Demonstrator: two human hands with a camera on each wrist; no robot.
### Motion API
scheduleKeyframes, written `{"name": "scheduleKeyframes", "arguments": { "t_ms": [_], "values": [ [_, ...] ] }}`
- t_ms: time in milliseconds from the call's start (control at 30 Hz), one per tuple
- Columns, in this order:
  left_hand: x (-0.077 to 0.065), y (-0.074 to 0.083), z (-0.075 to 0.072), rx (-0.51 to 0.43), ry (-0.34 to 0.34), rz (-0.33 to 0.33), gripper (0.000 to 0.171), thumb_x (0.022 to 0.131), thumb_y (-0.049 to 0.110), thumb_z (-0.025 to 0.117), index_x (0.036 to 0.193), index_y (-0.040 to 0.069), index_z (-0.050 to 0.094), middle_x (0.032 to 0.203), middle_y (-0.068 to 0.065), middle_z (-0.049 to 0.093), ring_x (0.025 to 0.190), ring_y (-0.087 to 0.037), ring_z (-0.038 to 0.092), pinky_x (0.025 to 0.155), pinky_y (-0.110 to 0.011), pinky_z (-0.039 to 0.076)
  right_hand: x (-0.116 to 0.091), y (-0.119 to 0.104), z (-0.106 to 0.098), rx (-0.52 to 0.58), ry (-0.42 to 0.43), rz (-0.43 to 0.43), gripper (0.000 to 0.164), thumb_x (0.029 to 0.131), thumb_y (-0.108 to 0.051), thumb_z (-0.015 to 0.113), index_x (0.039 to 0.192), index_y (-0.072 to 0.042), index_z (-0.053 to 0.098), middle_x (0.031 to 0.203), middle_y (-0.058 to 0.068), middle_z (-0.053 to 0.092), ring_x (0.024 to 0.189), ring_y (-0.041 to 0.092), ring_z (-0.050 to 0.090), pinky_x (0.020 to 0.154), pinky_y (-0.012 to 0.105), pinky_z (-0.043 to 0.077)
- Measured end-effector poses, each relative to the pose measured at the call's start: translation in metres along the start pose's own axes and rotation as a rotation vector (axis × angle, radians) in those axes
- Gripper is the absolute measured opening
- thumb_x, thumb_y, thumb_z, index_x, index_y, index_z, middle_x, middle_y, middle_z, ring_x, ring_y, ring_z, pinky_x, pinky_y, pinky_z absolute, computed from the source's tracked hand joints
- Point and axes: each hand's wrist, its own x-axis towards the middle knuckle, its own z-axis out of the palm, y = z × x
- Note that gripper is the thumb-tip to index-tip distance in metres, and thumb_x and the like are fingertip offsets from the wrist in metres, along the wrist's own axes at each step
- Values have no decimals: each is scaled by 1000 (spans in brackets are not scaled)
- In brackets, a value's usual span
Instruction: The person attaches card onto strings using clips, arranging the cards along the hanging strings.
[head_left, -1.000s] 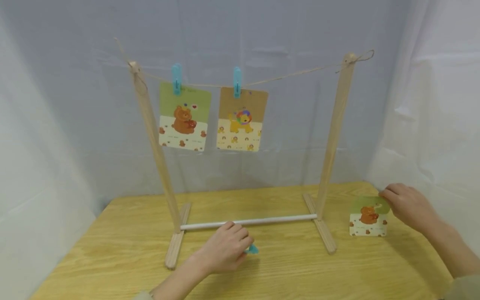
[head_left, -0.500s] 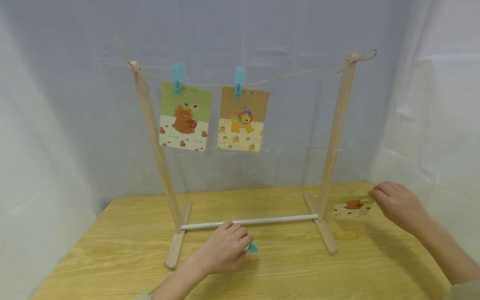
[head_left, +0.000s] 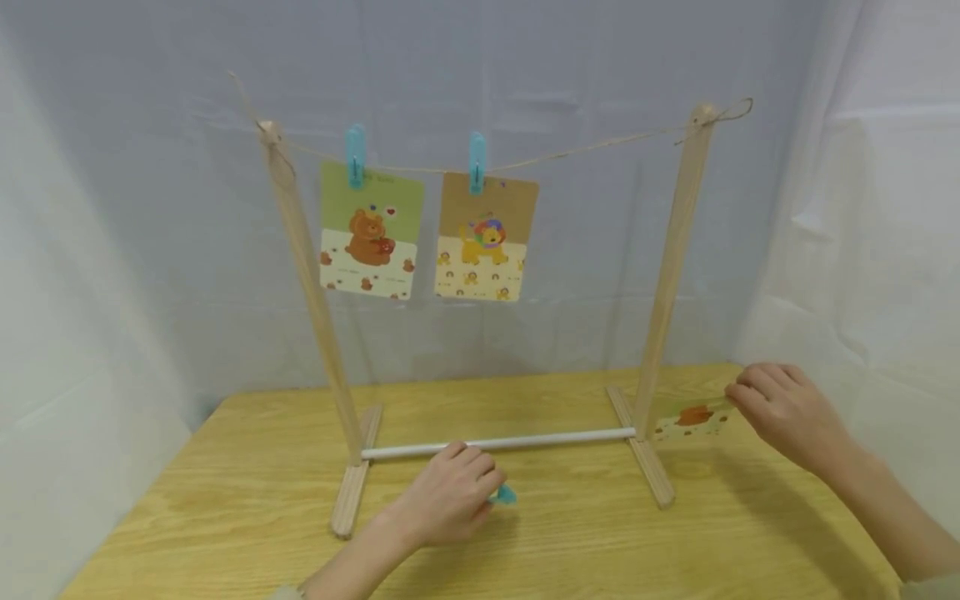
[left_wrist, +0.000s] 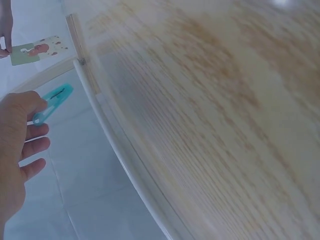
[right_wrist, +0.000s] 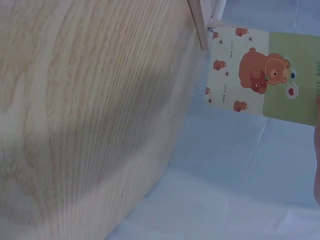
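Observation:
Near the white bar's front side, my left hand [head_left: 453, 496] pinches a light-blue clothespin [left_wrist: 53, 103] between thumb and forefinger; its other fingers are loosely bent in the left wrist view. To the right of the stand, my right hand [head_left: 795, 412] holds a green-and-white bear card [right_wrist: 252, 75] by its green edge, above the table. The card looks tilted and foreshortened in the head view. On the twine [head_left: 577, 153] hang another bear card [head_left: 369, 242] and a brown-topped lion card [head_left: 483, 242], each clipped by a blue clothespin [head_left: 356, 157].
Two wooden posts, left [head_left: 311, 292] and right [head_left: 672, 275], hold the twine and stand on flat wooden feet. A white bar [head_left: 555, 438] joins them low down. Everything stands on a wood-grain table [head_left: 247, 500], with pale cloth [head_left: 585, 250] hanging behind and at both sides.
My right hand has moved left towards the right post, and the card has tipped from facing the head camera to a slanted, flatter view. My left hand has stayed in place with the clothespin.

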Motion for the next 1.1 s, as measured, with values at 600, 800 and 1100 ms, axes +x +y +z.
{"name": "scheduleKeyframes", "arguments": {
  "t_ms": [600,800,1100],
  "values": [
    [12,-4,-4,12,175,-38,19,68,15,63,85,9,58,77,0,57,71,-15,57,68,-30,46,20,-13,-2,10,14,-46,35,98,-8,35,76,1,61,73,11,57,66,29,56,64,41,44],
    [18,-5,-8,15,163,-59,16,73,18,65,85,10,60,78,0,58,72,-16,57,69,-31,47,24,-17,0,20,28,-59,34,97,-9,37,77,2,62,74,11,59,67,30,57,64,41,44],
    [28,-6,-10,12,192,-65,19,72,16,63,90,9,61,82,0,60,76,-16,58,71,-31,46,31,-25,1,36,60,-67,33,97,-9,38,76,1,61,74,11,58,66,29,56,62,40,43]
  ]
}}
